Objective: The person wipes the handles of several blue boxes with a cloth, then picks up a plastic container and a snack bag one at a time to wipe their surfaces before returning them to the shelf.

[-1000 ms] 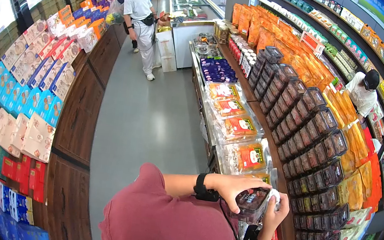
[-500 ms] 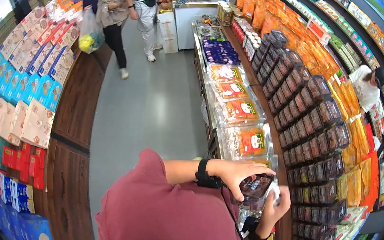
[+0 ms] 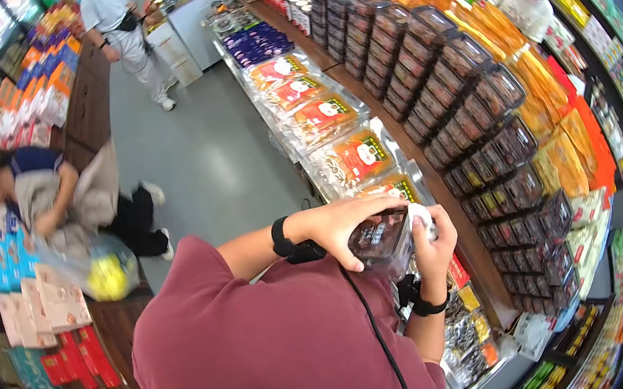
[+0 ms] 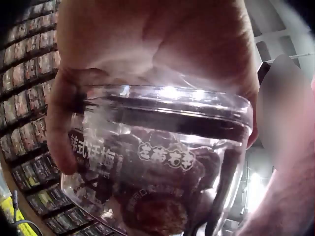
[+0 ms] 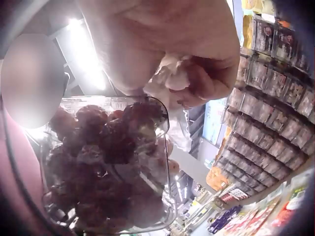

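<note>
A clear plastic box [image 3: 383, 239] of dark fruit is held in front of the chest. My left hand [image 3: 335, 227] grips it, thumb and fingers spread round its sides; in the left wrist view the left hand [image 4: 152, 44] lies over the lid end of the box [image 4: 162, 162], which has white lettering. My right hand [image 3: 435, 242] pinches a crumpled white cloth or tissue [image 3: 420, 215] at the box's other side. In the right wrist view the right hand [image 5: 172, 49] has curled fingers round the white wad [image 5: 170, 81], beside the fruit-filled box [image 5: 108, 167].
Stacks of similar boxes [image 3: 452, 79] stand on the right-hand display, with flat orange-labelled packs [image 3: 356, 153] beside them. A person with a bag [image 3: 43, 198] is close on the left; another person [image 3: 124, 32] stands in the aisle [image 3: 217, 135].
The head view has turned, and the hands with the box appear higher and further left. The person with the bag is nearer, at the left. Both hands keep their holds.
</note>
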{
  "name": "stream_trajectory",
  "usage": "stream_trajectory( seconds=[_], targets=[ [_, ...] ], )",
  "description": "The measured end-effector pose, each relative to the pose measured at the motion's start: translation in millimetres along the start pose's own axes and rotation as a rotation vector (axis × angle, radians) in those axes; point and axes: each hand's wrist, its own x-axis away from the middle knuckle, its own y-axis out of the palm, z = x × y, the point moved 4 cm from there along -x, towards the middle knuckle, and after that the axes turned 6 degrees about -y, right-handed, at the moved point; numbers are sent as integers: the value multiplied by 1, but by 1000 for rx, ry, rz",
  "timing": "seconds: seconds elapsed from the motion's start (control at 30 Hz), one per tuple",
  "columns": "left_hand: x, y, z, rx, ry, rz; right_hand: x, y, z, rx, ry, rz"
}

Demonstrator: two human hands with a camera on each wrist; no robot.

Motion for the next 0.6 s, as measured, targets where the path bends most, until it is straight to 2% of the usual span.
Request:
stream_trajectory(
  seconds=[0.03, 0.1, 0.17, 0.23, 0.3, 0.37, 0.43, 0.5, 0.53, 0.6],
  targets=[
    [-2, 2, 4, 23, 6, -35, 2, 0, 9, -51, 70, 16],
    [-2, 6, 3, 60, 5, -96, 8, -3, 11, -80, 80, 58],
    [-5, 3, -4, 118, 52, -38, 13, -5, -15, -29, -30, 101],
    [-8, -3, -3, 146, -21, 7, 22, -6, -38, -19, -192, 22],
    [-10, -8, 4, 88, -26, 16, 24, -5, -60, -14, -233, 17],
    [-10, -2, -8, 132, 2, 15, 25, -8, -56, -32, -241, 2],
    [-9, 6, -10, 125, -19, -8, 24, -14, -37, -13, -110, -24],
    [-11, 17, -4, 165, -24, -100, 20, -17, -18, 24, 20, 141],
    [-12, 20, -1, 148, -7, -115, 21, -19, -12, -37, 84, 129],
    [-17, 23, -3, 165, -9, -123, 28, -22, -14, 5, 33, 158]
  ],
)
